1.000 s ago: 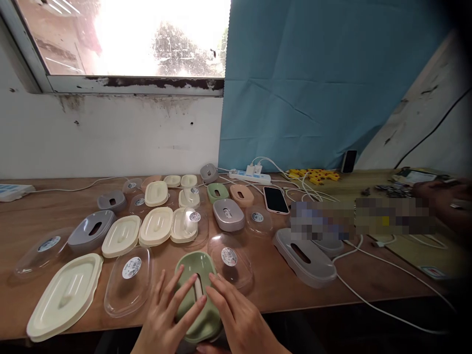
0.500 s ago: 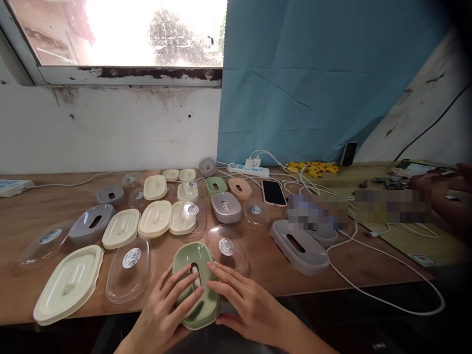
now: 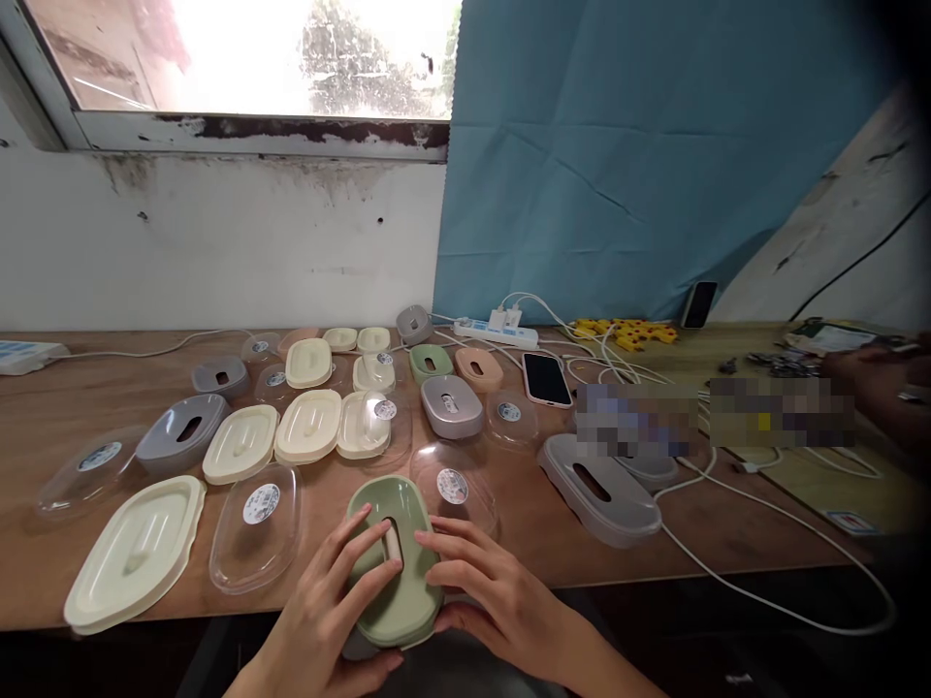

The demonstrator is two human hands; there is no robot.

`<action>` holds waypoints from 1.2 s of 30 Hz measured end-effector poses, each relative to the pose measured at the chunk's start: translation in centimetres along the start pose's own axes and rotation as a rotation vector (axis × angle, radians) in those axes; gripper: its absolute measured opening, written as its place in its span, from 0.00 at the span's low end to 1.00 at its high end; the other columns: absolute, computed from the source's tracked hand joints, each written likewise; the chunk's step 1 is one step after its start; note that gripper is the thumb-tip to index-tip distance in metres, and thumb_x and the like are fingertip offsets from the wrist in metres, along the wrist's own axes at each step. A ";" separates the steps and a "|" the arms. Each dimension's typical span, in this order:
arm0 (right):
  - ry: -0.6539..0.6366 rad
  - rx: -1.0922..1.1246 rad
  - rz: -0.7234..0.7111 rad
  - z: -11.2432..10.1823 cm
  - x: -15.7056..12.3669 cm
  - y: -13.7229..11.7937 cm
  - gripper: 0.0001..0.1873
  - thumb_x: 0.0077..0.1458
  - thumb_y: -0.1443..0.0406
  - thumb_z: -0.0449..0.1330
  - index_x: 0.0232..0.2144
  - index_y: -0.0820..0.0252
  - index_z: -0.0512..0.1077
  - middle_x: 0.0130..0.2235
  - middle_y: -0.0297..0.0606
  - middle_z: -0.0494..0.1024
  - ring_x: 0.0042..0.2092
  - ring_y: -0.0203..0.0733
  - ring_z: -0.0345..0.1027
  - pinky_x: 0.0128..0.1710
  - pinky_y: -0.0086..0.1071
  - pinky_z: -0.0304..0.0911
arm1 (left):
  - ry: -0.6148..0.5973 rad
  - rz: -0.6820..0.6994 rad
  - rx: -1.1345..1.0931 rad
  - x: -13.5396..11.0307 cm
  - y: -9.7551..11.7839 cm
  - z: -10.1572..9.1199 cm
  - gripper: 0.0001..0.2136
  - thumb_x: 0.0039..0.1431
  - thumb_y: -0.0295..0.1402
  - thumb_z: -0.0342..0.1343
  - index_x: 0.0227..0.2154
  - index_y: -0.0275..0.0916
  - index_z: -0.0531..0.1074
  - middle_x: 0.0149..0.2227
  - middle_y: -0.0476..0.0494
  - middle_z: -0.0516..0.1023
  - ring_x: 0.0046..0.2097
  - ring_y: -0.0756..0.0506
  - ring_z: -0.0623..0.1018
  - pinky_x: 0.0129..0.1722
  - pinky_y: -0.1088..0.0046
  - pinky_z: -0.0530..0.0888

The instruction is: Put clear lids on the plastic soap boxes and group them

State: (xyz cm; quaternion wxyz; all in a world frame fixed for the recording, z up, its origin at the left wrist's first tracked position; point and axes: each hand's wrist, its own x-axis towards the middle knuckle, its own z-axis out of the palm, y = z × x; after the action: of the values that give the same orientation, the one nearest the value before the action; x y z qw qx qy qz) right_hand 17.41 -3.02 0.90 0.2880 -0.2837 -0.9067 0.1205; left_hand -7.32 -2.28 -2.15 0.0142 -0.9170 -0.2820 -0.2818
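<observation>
Both hands are around a green oval lid with a long slot, at the table's front edge. A pale bar shows inside the slot. My left hand grips the lid's left side, fingertips on top near the slot and thumb low at the near edge. On the opposite side, my right hand has its fingers on the upper face and its thumb against the side. The lid's underside is hidden. Just beyond it lies a clear lid with a round label.
Cream lids, clear labelled lids and grey slotted lids spread across the left and middle. A larger grey lid, a phone and white cables lie right. Another person's hand is at far right.
The view has shifted slightly. My left fingers have moved a little on the green lid's top, and more of the pale bar shows in the slot. Both hands still hold it.
</observation>
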 end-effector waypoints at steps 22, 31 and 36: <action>-0.125 0.132 0.365 -0.4 -0.4 -1.4 0.46 0.45 0.65 0.68 0.60 0.66 0.47 0.60 0.51 0.58 0.61 0.46 0.52 0.59 0.35 0.55 | 0.158 0.143 0.238 0.8 -0.3 1.0 0.24 0.52 0.40 0.57 0.52 0.42 0.66 0.51 0.43 0.73 0.56 0.41 0.67 0.49 0.64 0.69; -0.091 0.275 0.458 0.1 0.2 -2.2 0.47 0.43 0.70 0.67 0.61 0.62 0.49 0.60 0.48 0.59 0.61 0.46 0.52 0.60 0.39 0.53 | 0.170 0.020 0.140 0.4 -0.2 0.6 0.20 0.54 0.33 0.55 0.52 0.43 0.66 0.51 0.41 0.71 0.56 0.41 0.67 0.47 0.64 0.72; 0.023 0.455 0.500 -0.3 0.2 -2.7 0.39 0.48 0.66 0.64 0.60 0.61 0.52 0.60 0.47 0.60 0.59 0.46 0.56 0.58 0.40 0.56 | 0.169 -0.018 0.080 0.6 0.5 0.4 0.20 0.55 0.31 0.55 0.51 0.44 0.66 0.50 0.41 0.71 0.56 0.40 0.66 0.48 0.61 0.71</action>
State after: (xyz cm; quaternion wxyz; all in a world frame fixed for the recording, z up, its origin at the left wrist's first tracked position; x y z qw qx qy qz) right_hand 16.26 -5.03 2.29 0.3157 -0.4269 -0.7556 0.3835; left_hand -6.45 -2.33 -2.10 0.0719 -0.8860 -0.2992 -0.3469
